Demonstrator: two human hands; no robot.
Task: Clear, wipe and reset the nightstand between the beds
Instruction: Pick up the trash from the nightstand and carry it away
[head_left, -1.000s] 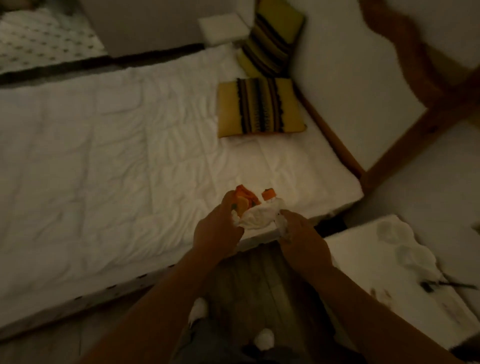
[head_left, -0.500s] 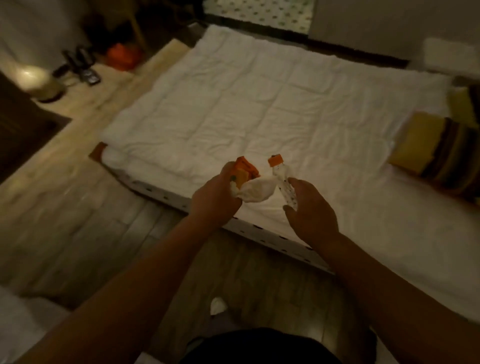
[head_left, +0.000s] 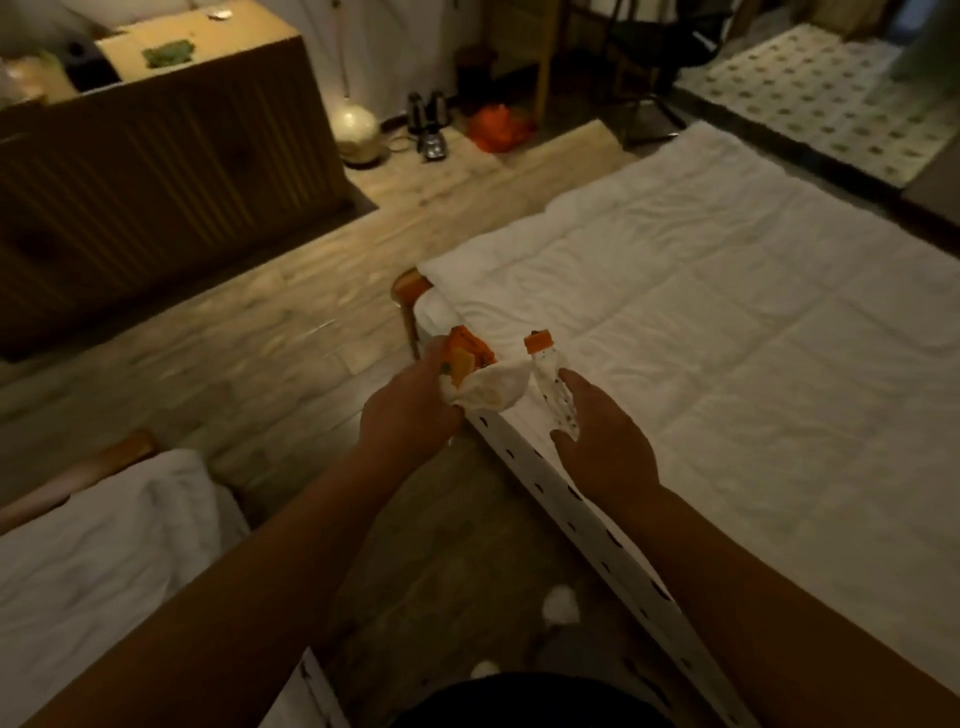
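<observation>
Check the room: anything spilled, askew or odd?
Nothing looks spilled. The left hand grips an orange wrapper and crumpled tissue; the right hand holds a small orange-capped bottle.

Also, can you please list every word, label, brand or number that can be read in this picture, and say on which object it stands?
No text can be read here.
Orange packet in the left hand: print on it, too blurred and dim to read.
Clear bottle with the orange cap in the right hand: only dark specks, no readable label.
Bed edge strip: dark marks, no letters.
</observation>
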